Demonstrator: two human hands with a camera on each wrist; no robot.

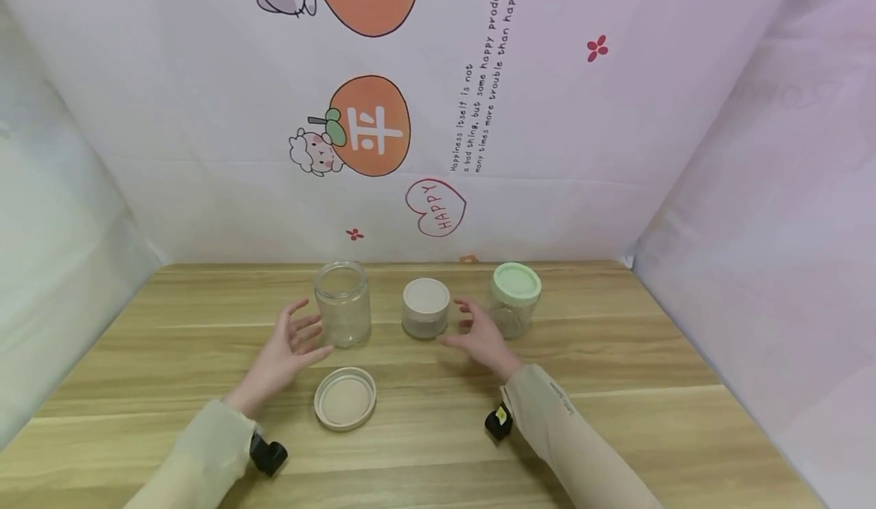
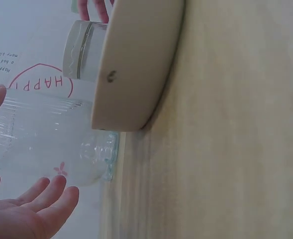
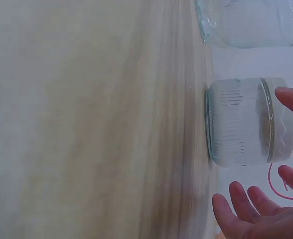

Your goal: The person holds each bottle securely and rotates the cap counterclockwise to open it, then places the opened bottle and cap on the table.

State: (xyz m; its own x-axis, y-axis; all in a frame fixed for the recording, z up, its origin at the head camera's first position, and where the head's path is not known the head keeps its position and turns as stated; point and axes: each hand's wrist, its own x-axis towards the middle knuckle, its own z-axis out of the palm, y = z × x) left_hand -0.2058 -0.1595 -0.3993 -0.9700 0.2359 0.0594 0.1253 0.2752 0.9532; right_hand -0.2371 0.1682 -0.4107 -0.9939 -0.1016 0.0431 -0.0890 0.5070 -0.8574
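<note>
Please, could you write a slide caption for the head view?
Left hand beside an open jar, right hand beside a white-lidded jar; loose lid nearby.

The left forearm wears a long, loose, pale cream fabric sleeve point(image 1: 195, 452); a matching cream right sleeve point(image 1: 582, 452) bears small dark lettering point(image 1: 563, 400). Beneath the left cuff sits a small black rounded device point(image 1: 268, 454); its black right-hand counterpart point(image 1: 497, 427) carries a yellow mark point(image 1: 502, 415).

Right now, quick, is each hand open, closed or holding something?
Left hand: open, holding nothing, next to the lidless jar.
Right hand: open, holding nothing, next to the white-lidded jar.
</note>
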